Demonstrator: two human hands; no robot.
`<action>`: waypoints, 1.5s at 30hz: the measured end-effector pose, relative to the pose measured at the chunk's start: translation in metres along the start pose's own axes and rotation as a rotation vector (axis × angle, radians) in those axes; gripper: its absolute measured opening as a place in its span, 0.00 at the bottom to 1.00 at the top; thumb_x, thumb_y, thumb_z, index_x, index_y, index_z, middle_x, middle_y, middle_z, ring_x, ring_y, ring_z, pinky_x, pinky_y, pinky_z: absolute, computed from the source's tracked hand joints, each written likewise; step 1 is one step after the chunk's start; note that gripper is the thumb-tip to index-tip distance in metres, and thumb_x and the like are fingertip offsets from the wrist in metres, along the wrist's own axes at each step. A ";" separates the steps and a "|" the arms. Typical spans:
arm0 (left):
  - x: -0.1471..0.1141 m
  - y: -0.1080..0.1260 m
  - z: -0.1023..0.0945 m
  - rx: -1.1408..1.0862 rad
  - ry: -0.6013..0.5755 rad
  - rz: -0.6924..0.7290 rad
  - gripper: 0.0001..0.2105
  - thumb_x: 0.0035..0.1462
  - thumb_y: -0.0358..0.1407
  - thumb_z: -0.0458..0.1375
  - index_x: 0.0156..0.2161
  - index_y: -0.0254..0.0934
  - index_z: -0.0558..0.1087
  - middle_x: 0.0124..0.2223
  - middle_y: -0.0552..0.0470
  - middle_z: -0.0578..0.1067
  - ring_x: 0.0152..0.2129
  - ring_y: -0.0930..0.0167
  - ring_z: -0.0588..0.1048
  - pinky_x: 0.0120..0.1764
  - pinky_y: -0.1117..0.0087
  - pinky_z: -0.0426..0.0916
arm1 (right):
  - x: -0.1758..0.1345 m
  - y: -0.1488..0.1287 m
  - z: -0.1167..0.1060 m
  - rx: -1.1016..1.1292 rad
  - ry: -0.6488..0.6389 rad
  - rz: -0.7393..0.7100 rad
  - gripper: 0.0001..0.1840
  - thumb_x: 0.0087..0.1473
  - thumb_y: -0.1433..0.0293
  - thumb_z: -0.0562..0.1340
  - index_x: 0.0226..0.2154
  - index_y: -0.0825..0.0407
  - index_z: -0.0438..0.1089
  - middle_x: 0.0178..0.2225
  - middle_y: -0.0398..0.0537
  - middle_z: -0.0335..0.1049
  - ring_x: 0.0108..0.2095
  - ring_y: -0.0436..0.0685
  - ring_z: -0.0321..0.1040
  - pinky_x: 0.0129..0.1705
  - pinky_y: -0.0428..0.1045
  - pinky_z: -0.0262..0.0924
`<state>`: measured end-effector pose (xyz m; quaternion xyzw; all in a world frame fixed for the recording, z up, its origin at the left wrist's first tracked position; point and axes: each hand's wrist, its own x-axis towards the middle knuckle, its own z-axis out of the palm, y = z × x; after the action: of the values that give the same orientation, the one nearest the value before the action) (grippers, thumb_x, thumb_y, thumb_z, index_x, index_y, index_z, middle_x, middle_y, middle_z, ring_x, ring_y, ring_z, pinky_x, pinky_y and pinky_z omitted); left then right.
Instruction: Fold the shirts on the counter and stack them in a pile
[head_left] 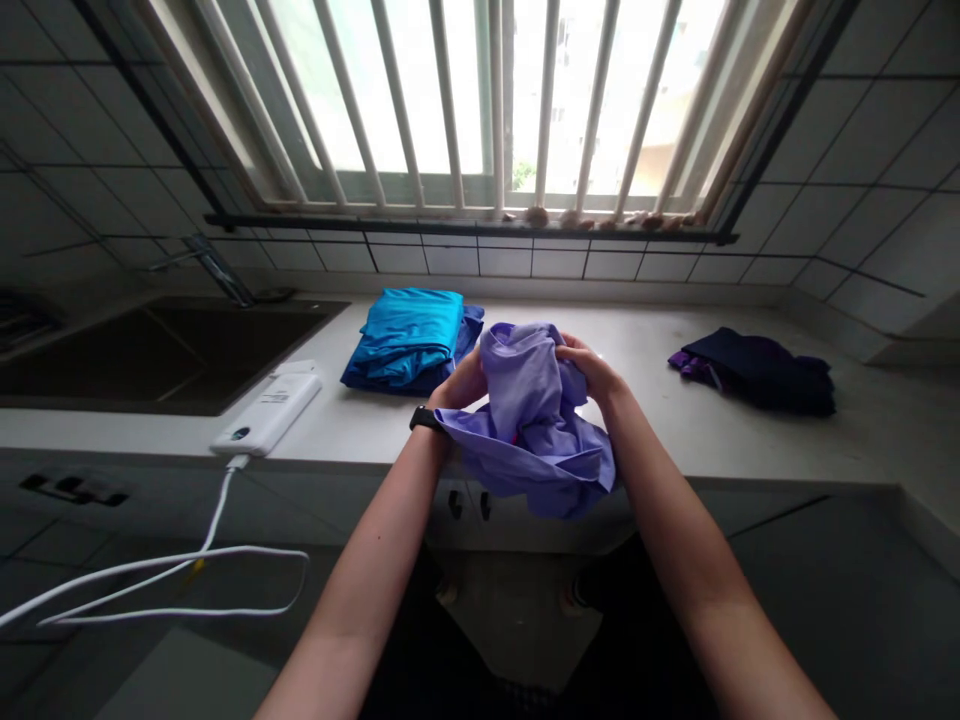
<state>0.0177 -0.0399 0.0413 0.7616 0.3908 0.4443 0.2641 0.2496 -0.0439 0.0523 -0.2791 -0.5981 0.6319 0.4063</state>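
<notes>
A crumpled lavender garment [525, 400] is bunched up between my two hands over the front edge of the counter, its lower folds hanging past that edge. My left hand [466, 382] grips its left side, the fingers mostly hidden in the cloth. On the right, my right hand [589, 368] has its fingers closed on the fabric near the top. Just left of my left hand lies a folded stack of clothes, a bright blue garment [411, 335] on top of darker blue cloth [469, 328].
A dark navy and purple pile of cloth [757, 370] rests on the counter [637, 435] at the right. To the left are a white power bank [268, 412] with a white cable [217, 520], a dark sink [150, 350] and a faucet [217, 270]. Behind stands a barred window [450, 110].
</notes>
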 end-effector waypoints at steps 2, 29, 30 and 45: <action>-0.006 0.016 -0.011 -0.042 -0.098 -0.030 0.27 0.59 0.65 0.52 0.30 0.43 0.72 0.25 0.51 0.73 0.30 0.60 0.78 0.28 0.55 0.78 | -0.009 -0.021 0.005 -0.092 -0.079 0.081 0.19 0.37 0.61 0.78 0.31 0.50 0.76 0.27 0.41 0.78 0.25 0.51 0.72 0.26 0.44 0.69; 0.018 0.059 -0.092 0.747 0.475 -0.162 0.12 0.70 0.40 0.52 0.37 0.38 0.74 0.43 0.40 0.79 0.49 0.56 0.77 0.50 0.58 0.71 | -0.012 -0.115 -0.009 -1.460 0.919 -0.157 0.12 0.60 0.67 0.63 0.37 0.57 0.80 0.45 0.63 0.78 0.50 0.67 0.73 0.55 0.59 0.68; 0.017 0.060 -0.084 0.816 0.448 -0.252 0.13 0.71 0.39 0.50 0.40 0.37 0.75 0.45 0.38 0.80 0.50 0.55 0.77 0.50 0.58 0.71 | -0.008 -0.107 -0.007 -1.496 0.945 -0.029 0.13 0.60 0.69 0.61 0.39 0.59 0.80 0.47 0.66 0.77 0.51 0.68 0.74 0.56 0.59 0.67; -0.025 -0.014 0.006 0.881 -0.507 -0.259 0.30 0.72 0.49 0.48 0.73 0.39 0.58 0.77 0.37 0.53 0.74 0.54 0.52 0.70 0.50 0.52 | -0.007 0.015 0.048 -1.335 0.338 0.541 0.36 0.70 0.62 0.49 0.76 0.49 0.47 0.77 0.56 0.43 0.75 0.68 0.42 0.73 0.67 0.44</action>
<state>0.0102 -0.0534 0.0159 0.8296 0.5554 0.0035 0.0578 0.2102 -0.0749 0.0430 -0.6978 -0.6949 0.1603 0.0667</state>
